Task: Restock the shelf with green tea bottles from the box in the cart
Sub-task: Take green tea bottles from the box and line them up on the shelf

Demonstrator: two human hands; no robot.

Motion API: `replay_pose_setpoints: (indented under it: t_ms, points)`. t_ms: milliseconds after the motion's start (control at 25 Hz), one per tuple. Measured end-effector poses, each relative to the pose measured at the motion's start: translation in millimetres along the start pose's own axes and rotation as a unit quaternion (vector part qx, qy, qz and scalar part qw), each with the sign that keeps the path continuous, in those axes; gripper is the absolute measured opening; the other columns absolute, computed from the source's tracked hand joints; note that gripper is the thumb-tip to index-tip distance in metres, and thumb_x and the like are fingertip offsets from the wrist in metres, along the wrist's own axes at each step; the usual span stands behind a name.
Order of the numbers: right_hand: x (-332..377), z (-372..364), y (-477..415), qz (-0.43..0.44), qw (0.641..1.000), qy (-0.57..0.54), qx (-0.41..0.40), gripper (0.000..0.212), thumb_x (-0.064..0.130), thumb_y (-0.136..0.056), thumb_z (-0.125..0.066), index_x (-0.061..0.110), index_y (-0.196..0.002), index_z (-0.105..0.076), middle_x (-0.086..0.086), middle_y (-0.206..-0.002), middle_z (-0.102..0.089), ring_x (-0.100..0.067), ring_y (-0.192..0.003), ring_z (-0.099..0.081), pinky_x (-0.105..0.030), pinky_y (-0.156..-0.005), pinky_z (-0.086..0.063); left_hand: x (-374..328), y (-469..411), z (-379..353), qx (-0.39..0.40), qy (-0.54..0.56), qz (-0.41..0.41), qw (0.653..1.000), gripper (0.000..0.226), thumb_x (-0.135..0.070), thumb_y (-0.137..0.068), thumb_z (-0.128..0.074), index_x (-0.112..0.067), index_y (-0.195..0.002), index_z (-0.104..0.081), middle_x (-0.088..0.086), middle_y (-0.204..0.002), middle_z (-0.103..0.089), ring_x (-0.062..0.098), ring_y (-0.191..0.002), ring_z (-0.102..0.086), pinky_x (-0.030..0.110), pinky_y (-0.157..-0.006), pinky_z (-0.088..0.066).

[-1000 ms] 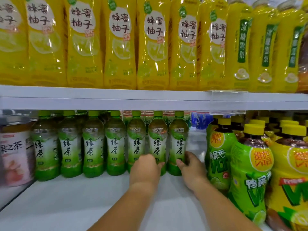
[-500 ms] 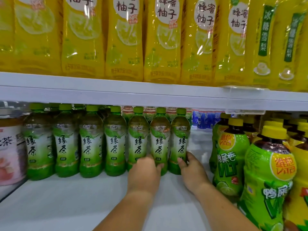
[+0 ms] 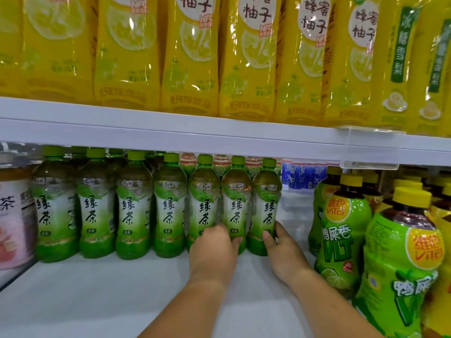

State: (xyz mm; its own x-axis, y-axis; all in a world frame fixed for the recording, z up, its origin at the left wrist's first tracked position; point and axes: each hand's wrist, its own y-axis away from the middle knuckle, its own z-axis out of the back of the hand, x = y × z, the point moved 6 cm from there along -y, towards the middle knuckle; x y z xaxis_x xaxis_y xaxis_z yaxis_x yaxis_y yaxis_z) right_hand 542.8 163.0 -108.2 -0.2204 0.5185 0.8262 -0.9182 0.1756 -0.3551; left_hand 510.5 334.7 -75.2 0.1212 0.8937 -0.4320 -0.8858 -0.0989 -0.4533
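Several green tea bottles with green caps stand in a row at the back of the white lower shelf. My left hand is wrapped around the base of two bottles near the row's right end. My right hand grips the base of the rightmost green tea bottle, fingers on its right side. Both forearms reach in over the shelf. The box and cart are out of view.
Lime-green VLT bottles with yellow caps crowd the right side. A pink-labelled tea bottle stands at the left edge. Yellow pomelo drink bottles fill the upper shelf, whose white front rail hangs low over the caps.
The view has shifted closer and slightly left. Both hands have stayed at the bases of the rightmost green tea bottles, which now stand a little further back.
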Motion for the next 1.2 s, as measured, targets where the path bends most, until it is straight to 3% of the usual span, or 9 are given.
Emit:
replay_pose_setpoints:
  t_ms: [320, 480, 600, 720, 840, 960, 1080, 1200]
  points:
    - [-6, -2, -4, -0.010, 1.000, 0.021, 0.007, 0.036, 0.032, -0.103, -0.043, 0.031, -0.139, -0.044, 0.003, -0.126, -0.061, -0.021, -0.116, -0.056, -0.030, -0.097, -0.043, 4, 3, 0, 0.019, 0.049, 0.020, 0.998, 0.037, -0.050, -0.091, -0.062, -0.017, -0.108, -0.062, 0.003, -0.103, -0.068, 0.025, -0.098, -0.067, 0.032, -0.078, -0.054]
    - [-7, 0, -2, -0.045, 0.998, 0.040, -0.007, 0.042, 0.038, -0.102, -0.042, 0.020, -0.139, -0.041, -0.007, -0.129, -0.062, -0.029, -0.117, -0.057, -0.038, -0.097, -0.046, 6, 20, -2, 0.090, 0.081, 0.054, 0.991, 0.032, -0.041, -0.095, -0.058, -0.016, -0.115, -0.062, 0.006, -0.115, -0.067, 0.028, -0.110, -0.064, 0.034, -0.088, -0.052]
    - [6, 5, 14, -0.077, 0.995, 0.067, -0.013, 0.050, 0.041, -0.101, -0.042, 0.011, -0.141, -0.039, -0.014, -0.133, -0.059, -0.034, -0.121, -0.055, -0.035, -0.092, -0.044, 9, 47, 14, 0.136, 0.104, 0.047, 0.984, 0.036, -0.038, -0.095, -0.056, -0.012, -0.120, -0.058, 0.009, -0.125, -0.061, 0.030, -0.118, -0.058, 0.033, -0.096, -0.049]
    - [25, 9, 43, -0.090, 0.993, 0.077, -0.007, 0.043, 0.042, -0.100, -0.045, 0.014, -0.131, -0.047, -0.014, -0.126, -0.062, -0.034, -0.113, -0.058, -0.033, -0.086, -0.044, 19, 76, 36, 0.152, 0.128, 0.047, 0.979, 0.046, -0.037, -0.096, -0.056, -0.010, -0.132, -0.053, 0.010, -0.134, -0.058, 0.029, -0.124, -0.054, 0.032, -0.100, -0.045]
    - [35, 15, 76, -0.089, 0.993, 0.072, 0.014, 0.039, 0.043, -0.100, -0.045, 0.015, -0.126, -0.051, -0.010, -0.117, -0.061, -0.031, -0.108, -0.057, -0.031, -0.085, -0.039, 24, 96, 53, 0.172, 0.204, 0.066, 0.962, 0.055, -0.039, -0.096, -0.056, -0.009, -0.141, -0.048, 0.008, -0.140, -0.056, 0.025, -0.126, -0.054, 0.029, -0.100, -0.044]
    - [46, 19, 105, -0.067, 0.996, 0.047, 0.032, 0.045, 0.042, -0.100, -0.046, 0.012, -0.135, -0.050, -0.009, -0.126, -0.061, -0.024, -0.112, -0.056, -0.030, -0.091, -0.040, 25, 113, 68, 0.205, 0.300, 0.080, 0.928, 0.067, -0.043, -0.097, -0.055, -0.014, -0.154, -0.035, 0.006, -0.152, -0.045, 0.021, -0.134, -0.048, 0.028, -0.106, -0.041]
    - [56, 22, 131, -0.075, 0.996, 0.008, 0.042, 0.046, 0.036, -0.101, -0.048, 0.011, -0.139, -0.048, -0.007, -0.131, -0.058, -0.016, -0.112, -0.053, -0.026, -0.093, -0.038, 27, 122, 81, 0.225, 0.341, 0.091, 0.908, 0.071, -0.048, -0.096, -0.055, -0.017, -0.155, -0.032, 0.005, -0.154, -0.043, 0.021, -0.136, -0.047, 0.036, -0.112, -0.040]
    - [64, 25, 154, -0.111, 0.991, -0.010, 0.068, 0.048, 0.034, -0.101, -0.050, 0.009, -0.142, -0.046, -0.008, -0.136, -0.055, -0.017, -0.118, -0.053, -0.026, -0.095, -0.038, 27, 130, 100, 0.250, 0.352, 0.139, 0.891, 0.069, -0.051, -0.096, -0.054, -0.018, -0.154, -0.034, 0.003, -0.153, -0.043, 0.022, -0.134, -0.047, 0.035, -0.106, -0.042]
